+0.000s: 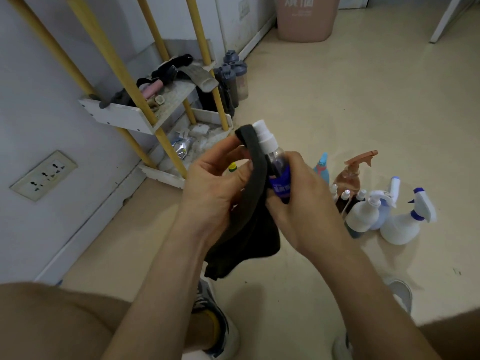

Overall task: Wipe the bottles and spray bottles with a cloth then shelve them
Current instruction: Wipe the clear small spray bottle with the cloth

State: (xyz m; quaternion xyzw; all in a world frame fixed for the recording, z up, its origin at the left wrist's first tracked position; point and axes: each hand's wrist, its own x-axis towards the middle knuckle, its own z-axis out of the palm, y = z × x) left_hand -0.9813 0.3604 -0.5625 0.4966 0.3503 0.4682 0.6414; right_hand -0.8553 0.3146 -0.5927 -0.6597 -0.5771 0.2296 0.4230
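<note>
My right hand (298, 198) grips a small clear spray bottle (275, 162) with a white pump top and a blue label, held tilted at mid-frame. My left hand (215, 188) holds a dark grey cloth (249, 219) against the bottle's left side, with the cloth's top edge folded over my fingertips beside the pump. The rest of the cloth hangs down below both hands. A white shelf rack (145, 118) with yellow posts stands against the wall at the upper left.
Several spray bottles stand on the floor at the right: a brown trigger bottle (350, 175), white trigger bottles (402, 224), a light blue one (322, 167). Grey drink bottles (233, 76) sit beside the rack. A pink bin (304, 19) is at the back. My shoes (215, 320) are below.
</note>
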